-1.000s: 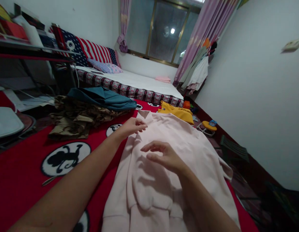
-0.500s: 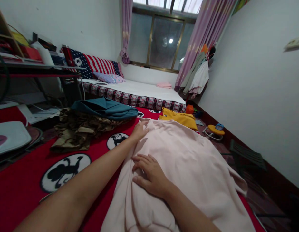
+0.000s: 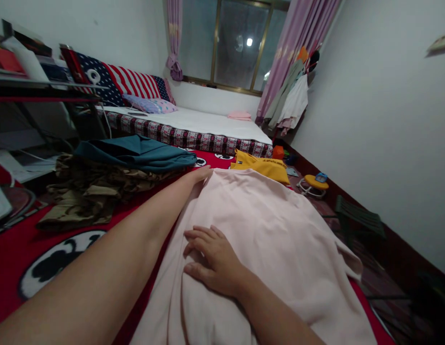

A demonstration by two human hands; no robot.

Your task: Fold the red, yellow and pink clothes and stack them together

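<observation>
A pale pink shirt (image 3: pixel 280 239) lies spread out before me, its collar end facing away and a sleeve sticking out at the right. Long folds run down its left side. My right hand (image 3: pixel 213 258) rests on the fabric near those folds, palm down, fingers spread and slightly bent. At the shirt's far left corner, beside the collar, my left hand (image 3: pixel 203 174) touches the edge with its fingers stretched forward; the fingertips are partly hidden.
Under the shirt is a red blanket (image 3: pixel 136 297) with round black-and-white figures. Left of it lie teal clothing (image 3: pixel 136 152) and camouflage clothing (image 3: pixel 82 196). A folded yellow garment (image 3: pixel 262 167) sits beyond the collar. A bed (image 3: pixel 201 123) stands behind, a dark folding stool (image 3: pixel 359 218) at right.
My left hand has slid away from me to the shirt's far left corner, and the fabric there looks flatter. The right hand stays on the shirt. The view has tilted down.
</observation>
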